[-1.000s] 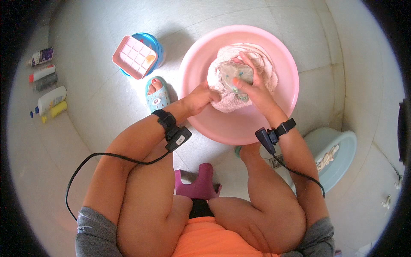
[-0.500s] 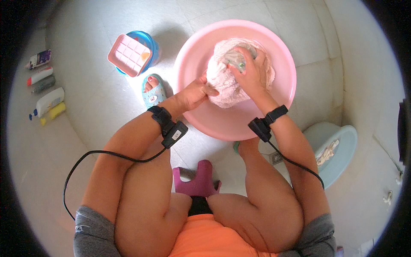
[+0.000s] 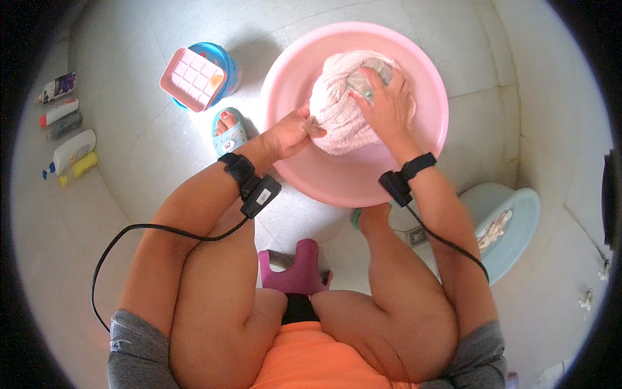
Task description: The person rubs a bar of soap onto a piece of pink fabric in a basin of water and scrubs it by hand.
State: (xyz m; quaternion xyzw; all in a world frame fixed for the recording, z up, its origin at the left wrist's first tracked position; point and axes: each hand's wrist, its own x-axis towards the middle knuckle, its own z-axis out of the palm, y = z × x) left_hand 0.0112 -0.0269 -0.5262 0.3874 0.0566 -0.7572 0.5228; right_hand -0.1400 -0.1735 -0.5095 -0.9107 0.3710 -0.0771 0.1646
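Observation:
A large pink basin (image 3: pixel 424 172) holds a bunched, fluffy pale pink cloth (image 3: pixel 337 97), perhaps a towel. At the cloth's left side my left hand (image 3: pixel 295 133) is closed, its thumb and fingers pinching the edge. Curved over the top of the cloth is my right hand (image 3: pixel 389 107), its thumb and fingers around a clear object with a bit of green (image 3: pixel 380 71), which looks like a see-through brush or scrubber. The palm and fingers hide part of this object, so its exact kind is unclear. It rests against the cloth.
A blue bucket (image 3: pixel 231 71) with a pink gridded tray (image 3: pixel 192 81) on top stands left of the basin, near my slippered foot (image 3: pixel 228 133). Several bottles (image 3: pixel 72 152) line the left wall. A light blue basin (image 3: pixel 515 236) with cloth leans right; a purple stool (image 3: pixel 298 272) is beneath me.
My right hand and the clear object have shifted slightly over the cloth, toward the right. The cloth's folds have changed shape. My left hand stays at its edge.

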